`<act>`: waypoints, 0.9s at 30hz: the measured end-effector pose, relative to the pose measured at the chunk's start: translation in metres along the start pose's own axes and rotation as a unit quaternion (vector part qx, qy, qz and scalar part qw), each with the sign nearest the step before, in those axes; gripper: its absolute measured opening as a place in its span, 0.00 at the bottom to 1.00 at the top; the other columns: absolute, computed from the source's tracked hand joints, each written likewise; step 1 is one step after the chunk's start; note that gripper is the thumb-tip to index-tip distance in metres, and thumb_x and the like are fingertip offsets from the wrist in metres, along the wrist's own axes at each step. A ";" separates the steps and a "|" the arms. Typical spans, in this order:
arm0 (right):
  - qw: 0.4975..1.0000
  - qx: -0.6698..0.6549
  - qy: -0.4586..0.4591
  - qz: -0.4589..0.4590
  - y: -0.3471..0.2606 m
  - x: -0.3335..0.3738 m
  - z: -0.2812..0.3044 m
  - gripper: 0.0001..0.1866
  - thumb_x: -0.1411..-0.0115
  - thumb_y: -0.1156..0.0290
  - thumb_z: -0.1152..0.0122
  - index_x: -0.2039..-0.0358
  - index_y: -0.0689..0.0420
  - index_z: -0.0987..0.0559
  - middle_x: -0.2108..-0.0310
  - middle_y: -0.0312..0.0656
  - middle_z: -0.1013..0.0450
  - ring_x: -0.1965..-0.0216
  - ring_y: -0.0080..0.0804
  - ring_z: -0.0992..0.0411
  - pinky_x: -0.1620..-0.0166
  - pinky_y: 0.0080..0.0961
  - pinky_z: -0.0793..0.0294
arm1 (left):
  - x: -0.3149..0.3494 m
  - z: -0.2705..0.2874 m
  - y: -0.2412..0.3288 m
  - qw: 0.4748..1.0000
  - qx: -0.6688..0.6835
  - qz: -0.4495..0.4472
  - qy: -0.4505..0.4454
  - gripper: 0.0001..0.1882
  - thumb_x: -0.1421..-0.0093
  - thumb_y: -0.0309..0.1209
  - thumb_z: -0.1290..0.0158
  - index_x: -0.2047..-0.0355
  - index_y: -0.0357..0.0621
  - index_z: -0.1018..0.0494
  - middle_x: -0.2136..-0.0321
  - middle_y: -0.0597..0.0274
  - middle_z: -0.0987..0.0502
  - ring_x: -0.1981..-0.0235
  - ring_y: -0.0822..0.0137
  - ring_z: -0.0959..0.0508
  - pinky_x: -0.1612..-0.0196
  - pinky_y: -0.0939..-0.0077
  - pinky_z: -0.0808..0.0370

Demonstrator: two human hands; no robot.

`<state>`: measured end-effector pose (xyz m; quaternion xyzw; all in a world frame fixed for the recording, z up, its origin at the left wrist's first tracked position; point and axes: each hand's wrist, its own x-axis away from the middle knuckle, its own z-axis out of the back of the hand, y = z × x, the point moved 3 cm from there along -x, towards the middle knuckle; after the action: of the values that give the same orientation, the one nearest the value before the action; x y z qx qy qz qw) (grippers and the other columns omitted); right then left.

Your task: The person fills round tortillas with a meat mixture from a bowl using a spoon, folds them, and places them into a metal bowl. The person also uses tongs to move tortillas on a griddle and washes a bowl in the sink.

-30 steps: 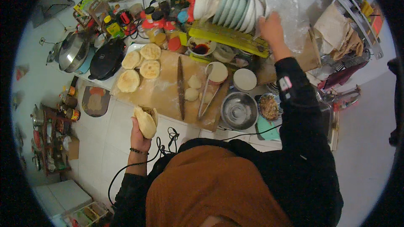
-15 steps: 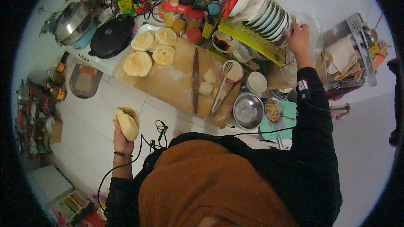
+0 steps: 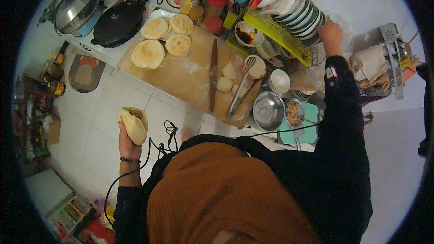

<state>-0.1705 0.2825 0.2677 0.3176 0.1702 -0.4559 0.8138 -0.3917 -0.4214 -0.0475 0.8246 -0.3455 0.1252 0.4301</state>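
My left hand [image 3: 128, 146], out over the floor on the left, grips a split round flatbread [image 3: 134, 125] with a dark filling showing in its opening. At the far right my right hand [image 3: 331, 35] is closed at the rim of the outermost plate [image 3: 317, 30] in a row of upright plates. The plates stand in a dish rack with a yellow-green edge [image 3: 275, 36]. Several browned flatbreads [image 3: 148, 54] lie at the far left end of a floured wooden board [image 3: 185, 74]. A dark rolling pin [image 3: 213, 77], pale dough pieces [image 3: 224, 84] and tongs [image 3: 241, 88] rest farther right.
Beside the board stand a metal bowl [image 3: 268, 112], a white bowl [image 3: 279, 81] and a bowl of chopped filling [image 3: 295, 112]. A black round pan [image 3: 118, 23] and lidded pot [image 3: 77, 11] are at the far left, jars [image 3: 189, 1] behind. A black cable [image 3: 131, 171] crosses my left arm.
My right hand's fingers have curled from a spread pose into a closed grip at the plate's rim. The view has shifted slightly; my left hand still holds the filled flatbread.
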 end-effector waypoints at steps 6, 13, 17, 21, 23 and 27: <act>0.994 0.039 0.025 0.102 0.009 -0.026 0.002 0.15 0.40 0.60 0.46 0.64 0.55 0.16 0.62 0.51 0.19 0.58 0.53 0.20 0.56 0.48 0.20 | 0.004 0.012 -0.007 1.000 -0.018 -0.012 0.010 0.35 0.29 0.60 0.64 0.31 0.51 0.42 0.37 0.61 0.33 0.37 0.60 0.31 0.35 0.58 0.32; 0.962 0.116 0.222 0.107 0.014 -0.045 0.070 0.12 0.49 0.61 0.34 0.74 0.57 0.14 0.62 0.63 0.20 0.63 0.59 0.20 0.68 0.67 0.29 | -0.002 0.002 -0.011 0.999 -0.045 0.002 -0.012 0.36 0.29 0.61 0.64 0.30 0.52 0.43 0.36 0.61 0.34 0.37 0.60 0.31 0.35 0.59 0.33; 0.996 0.032 0.068 0.036 0.063 -0.023 0.132 0.15 0.45 0.65 0.36 0.84 0.61 0.18 0.68 0.63 0.22 0.71 0.53 0.22 0.68 0.58 0.26 | -0.011 -0.014 -0.011 0.999 -0.019 0.032 -0.036 0.36 0.31 0.61 0.60 0.33 0.50 0.39 0.39 0.63 0.29 0.40 0.64 0.28 0.37 0.66 0.30; 0.996 0.011 -0.083 0.013 0.144 0.018 0.122 0.18 0.39 0.58 0.44 0.68 0.62 0.17 0.64 0.58 0.21 0.63 0.57 0.23 0.57 0.49 0.24 | -0.024 -0.039 -0.010 0.995 -0.031 0.054 -0.071 0.36 0.29 0.60 0.64 0.31 0.52 0.43 0.36 0.61 0.33 0.37 0.59 0.31 0.35 0.60 0.31; 0.978 0.006 -0.181 0.103 0.173 0.059 0.098 0.23 0.37 0.51 0.46 0.61 0.61 0.18 0.64 0.56 0.20 0.60 0.60 0.22 0.54 0.50 0.24 | -0.030 -0.054 -0.011 0.993 -0.055 0.069 -0.074 0.36 0.29 0.60 0.64 0.31 0.51 0.43 0.37 0.61 0.33 0.37 0.60 0.31 0.35 0.60 0.31; 0.961 -0.175 -0.206 0.055 0.151 0.262 0.003 0.21 0.36 0.56 0.44 0.59 0.63 0.20 0.66 0.57 0.21 0.63 0.58 0.23 0.59 0.49 0.25 | -0.034 -0.102 -0.014 0.986 -0.041 0.113 -0.113 0.35 0.30 0.60 0.62 0.32 0.51 0.41 0.38 0.62 0.31 0.38 0.61 0.30 0.35 0.62 0.31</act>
<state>0.0956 0.1717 0.1761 0.0786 0.0586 -0.4294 0.8978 -0.3979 -0.3193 -0.0125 0.7706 -0.4881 0.0645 0.4047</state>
